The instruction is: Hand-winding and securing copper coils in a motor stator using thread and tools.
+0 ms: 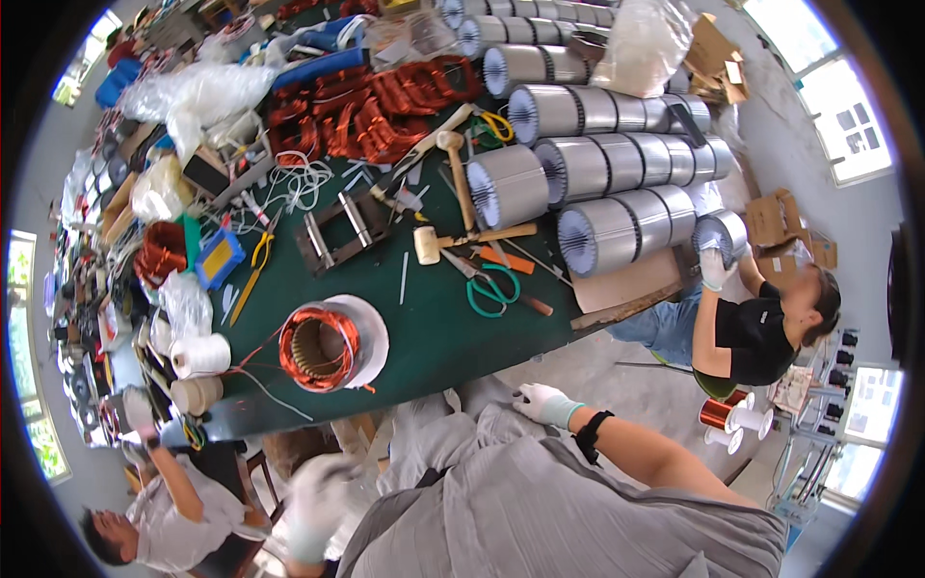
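My right hand [546, 406], in a white glove with a black band on the wrist, rests by my knee below the table edge. Its fingers lie loosely apart and nothing shows in them. My left hand [318, 496], also gloved, is low beside my lap, so smeared by motion that its fingers cannot be read. A stator with orange-red copper windings [354, 339] stands near the front edge of the green table [434, 337], in front of me. Red and white lead wires [258, 352] trail from it to the left. Neither hand touches it.
Scissors with green handles [492, 291], mallets [427, 245] and yellow-handled pliers [261, 252] lie on the table. Steel stator cores [590, 238] stand in rows at the right, copper coils [371, 116] behind. One co-worker [761, 332] handles a core at right; another [178, 515] sits at left.
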### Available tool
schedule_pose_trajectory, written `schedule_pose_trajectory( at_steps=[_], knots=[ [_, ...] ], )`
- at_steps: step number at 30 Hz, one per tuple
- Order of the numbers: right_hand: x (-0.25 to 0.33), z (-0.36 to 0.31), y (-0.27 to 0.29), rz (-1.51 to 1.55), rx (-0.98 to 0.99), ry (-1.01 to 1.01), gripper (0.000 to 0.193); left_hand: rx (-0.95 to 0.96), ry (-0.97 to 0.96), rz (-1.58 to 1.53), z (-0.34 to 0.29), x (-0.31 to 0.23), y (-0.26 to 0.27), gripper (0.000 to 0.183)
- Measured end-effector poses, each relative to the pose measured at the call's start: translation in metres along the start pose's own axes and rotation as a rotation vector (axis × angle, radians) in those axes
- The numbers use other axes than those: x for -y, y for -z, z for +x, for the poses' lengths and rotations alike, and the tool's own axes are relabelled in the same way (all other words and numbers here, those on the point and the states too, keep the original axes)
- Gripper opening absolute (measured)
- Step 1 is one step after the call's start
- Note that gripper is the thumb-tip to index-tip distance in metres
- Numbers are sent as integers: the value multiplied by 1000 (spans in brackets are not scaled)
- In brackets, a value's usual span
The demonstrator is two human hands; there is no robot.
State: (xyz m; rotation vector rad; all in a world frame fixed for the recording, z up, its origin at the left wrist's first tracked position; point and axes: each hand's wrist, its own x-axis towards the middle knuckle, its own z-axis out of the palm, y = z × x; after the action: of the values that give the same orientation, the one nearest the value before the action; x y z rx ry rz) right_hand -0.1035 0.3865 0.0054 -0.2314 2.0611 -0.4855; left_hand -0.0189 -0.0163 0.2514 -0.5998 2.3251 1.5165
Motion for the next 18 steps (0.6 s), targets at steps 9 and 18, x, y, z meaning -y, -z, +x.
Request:
schedule_pose_trajectory(
  at_steps=[9, 18],
  knots=[
    [-62, 7, -36, 79, -99, 9, 35, 88, 220, 242, -11, 321, -107, 31],
    [-127, -196, -98, 52, 785, -876, 64, 146, 108, 172, -28, 349, -112, 29]
  ],
)
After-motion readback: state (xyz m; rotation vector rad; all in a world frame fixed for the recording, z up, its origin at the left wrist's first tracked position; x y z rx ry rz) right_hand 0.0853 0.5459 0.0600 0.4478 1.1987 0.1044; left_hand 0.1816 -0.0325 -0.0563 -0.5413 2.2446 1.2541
